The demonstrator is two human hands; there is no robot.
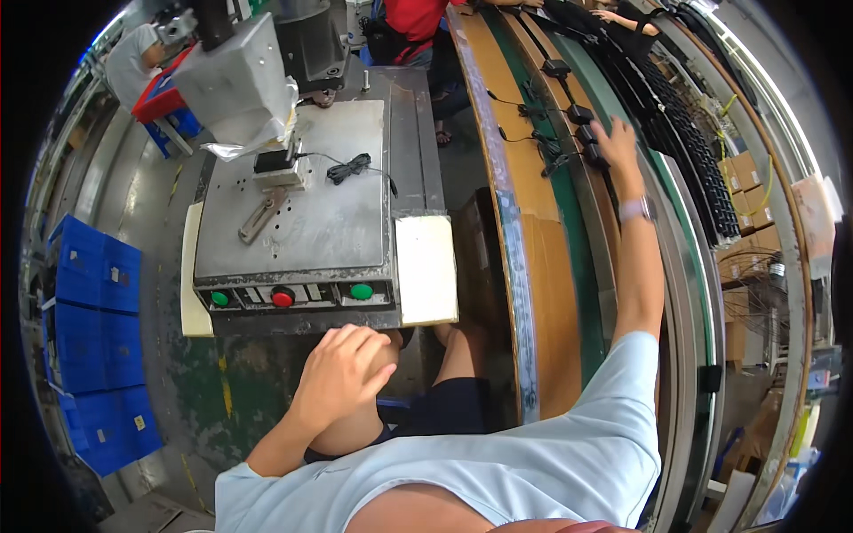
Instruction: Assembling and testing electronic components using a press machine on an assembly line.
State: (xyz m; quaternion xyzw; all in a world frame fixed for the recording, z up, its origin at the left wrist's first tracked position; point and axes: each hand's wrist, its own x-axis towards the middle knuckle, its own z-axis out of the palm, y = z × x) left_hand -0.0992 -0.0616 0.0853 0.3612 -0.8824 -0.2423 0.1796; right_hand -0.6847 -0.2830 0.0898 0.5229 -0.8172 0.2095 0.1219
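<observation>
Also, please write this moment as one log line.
left hand: over leg | right hand: at black adapter | machine plate: coiled cable, metal bar

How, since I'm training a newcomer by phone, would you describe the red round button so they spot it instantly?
Start at the big, flat-topped grey metal machine. On its near side, just below the top edge, sits the red round button. It is the only red one, flanked by two green round buttons.
</observation>
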